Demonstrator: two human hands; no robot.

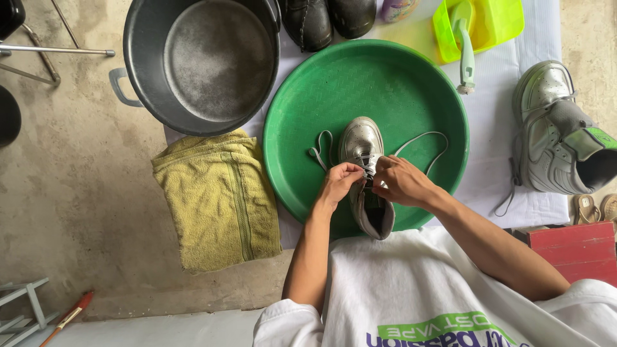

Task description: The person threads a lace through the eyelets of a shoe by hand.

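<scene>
Pinching the grey laces (367, 168) over a silver shoe (364, 168) that lies in a green basin (411, 83), the left hand (339, 182) and right hand (400, 181) meet, a folded yellow towel (217, 199) beside the basin.

home yard | bare concrete floor (83, 193) | metal washtub (199, 61) | towel (218, 199)

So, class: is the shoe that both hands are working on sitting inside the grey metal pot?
No: the shoe lies in the green basin, under the left hand and right hand, while the grey pot holds no shoe.
</scene>
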